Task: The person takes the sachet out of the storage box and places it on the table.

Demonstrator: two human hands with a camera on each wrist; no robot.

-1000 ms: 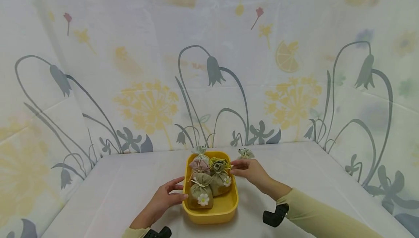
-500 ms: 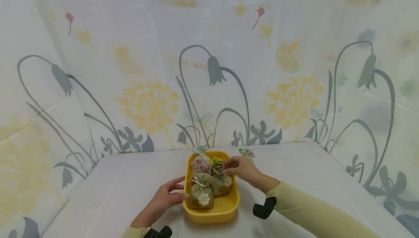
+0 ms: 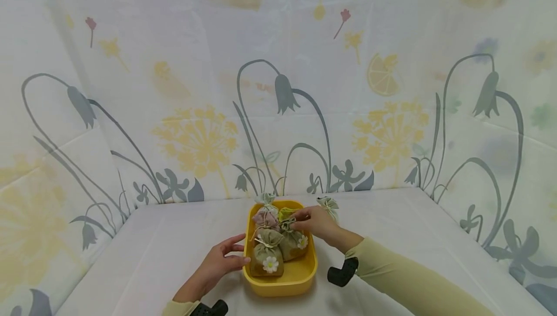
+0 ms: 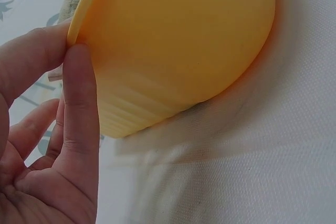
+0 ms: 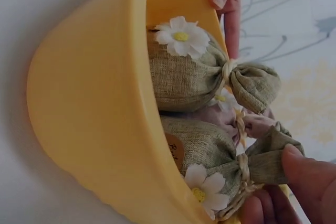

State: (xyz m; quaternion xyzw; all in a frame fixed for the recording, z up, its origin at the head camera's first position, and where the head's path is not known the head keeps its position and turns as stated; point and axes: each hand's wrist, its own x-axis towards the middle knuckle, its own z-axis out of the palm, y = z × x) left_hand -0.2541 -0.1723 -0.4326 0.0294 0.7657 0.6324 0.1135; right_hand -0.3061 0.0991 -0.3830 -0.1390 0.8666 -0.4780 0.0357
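Note:
A yellow plastic tub [image 3: 278, 291] stands on the table with several small drawstring sachets in it. My left hand [image 3: 219, 262] pinches the tub's left rim between thumb and finger, as the left wrist view shows. At the tub's right side, my right hand [image 3: 319, 222] pinches the gathered top of an olive-green sachet [image 5: 202, 142] that bears a white flower. Beside it leans another green sachet [image 3: 263, 255], also with a white flower. Behind these are a pink sachet [image 3: 264, 219], a pale sachet [image 3: 266, 201] and some yellow-green cloth [image 3: 286, 213], partly hidden.
Outside the tub, behind my right hand, a pale green sachet [image 3: 328, 203] is partly covered from view. The white-covered table [image 3: 174, 224] meets a flower-printed curtain [image 3: 278, 127] at the back and sides.
My right hand has moved left from the tub's right rim to the olive-green sachet's top and now pinches it. The left hand stays at the rim.

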